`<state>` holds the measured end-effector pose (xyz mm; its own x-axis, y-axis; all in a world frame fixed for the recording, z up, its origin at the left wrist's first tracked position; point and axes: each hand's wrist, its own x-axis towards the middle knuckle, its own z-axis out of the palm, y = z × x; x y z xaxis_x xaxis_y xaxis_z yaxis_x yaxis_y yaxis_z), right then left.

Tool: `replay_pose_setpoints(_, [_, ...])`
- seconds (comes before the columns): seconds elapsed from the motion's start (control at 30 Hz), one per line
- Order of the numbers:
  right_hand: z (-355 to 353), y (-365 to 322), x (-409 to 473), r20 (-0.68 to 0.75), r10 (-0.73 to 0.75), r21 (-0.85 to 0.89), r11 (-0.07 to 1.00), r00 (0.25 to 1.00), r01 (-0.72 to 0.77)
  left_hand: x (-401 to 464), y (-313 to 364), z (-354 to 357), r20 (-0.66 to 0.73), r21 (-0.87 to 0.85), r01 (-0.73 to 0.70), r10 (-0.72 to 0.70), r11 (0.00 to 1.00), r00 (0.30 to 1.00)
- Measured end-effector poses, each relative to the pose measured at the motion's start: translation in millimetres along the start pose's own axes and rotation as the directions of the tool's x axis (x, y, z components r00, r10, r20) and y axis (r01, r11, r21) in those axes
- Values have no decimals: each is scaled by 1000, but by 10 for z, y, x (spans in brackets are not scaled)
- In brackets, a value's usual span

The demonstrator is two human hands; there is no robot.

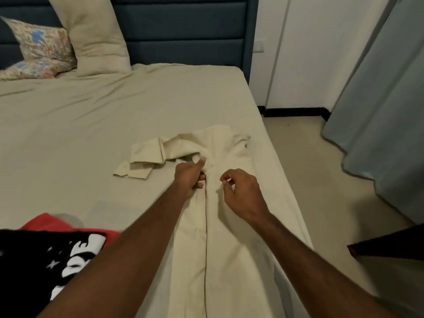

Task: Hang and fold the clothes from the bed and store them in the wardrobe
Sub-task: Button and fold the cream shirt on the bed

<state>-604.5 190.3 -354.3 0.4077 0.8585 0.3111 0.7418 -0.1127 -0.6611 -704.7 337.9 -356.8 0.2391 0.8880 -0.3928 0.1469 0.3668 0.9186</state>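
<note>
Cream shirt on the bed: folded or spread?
Mostly spread. The cream shirt lies lengthwise, front placket visible; one sleeve is bunched left. The left hand grips the placket.

Dim, warm indoor light falls evenly, leaving soft shadows under the forearms. The picture is slightly soft and grainy (edges worst), and wide-angle distortion bends the curtain [378, 111].

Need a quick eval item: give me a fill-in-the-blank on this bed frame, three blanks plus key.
1. The left hand pinches the front of the ____ shirt.
2. The shirt lies on the ____.
3. A floral pillow rests against the ____ headboard.
4. The black printed garment lies on a ____ one.

Missing: cream; bed; blue; red
</note>
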Motion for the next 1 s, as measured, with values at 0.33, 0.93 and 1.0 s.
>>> replay_pose_setpoints(0.33, [78,432,1942,89,150,-224,966,985,-127,353,-493,287,-276,561,-253,467,788,840])
replay_pose_setpoints(0.93, [657,608,1675,-199,13,-194,980,980,-53,401,-534,161,-325,253,-231,307,940,895])
replay_pose_setpoints(1.0, [874,537,1486,-134,-133,-212,972,982,103,358,-478,178,-328,225,-212,279,951,903])
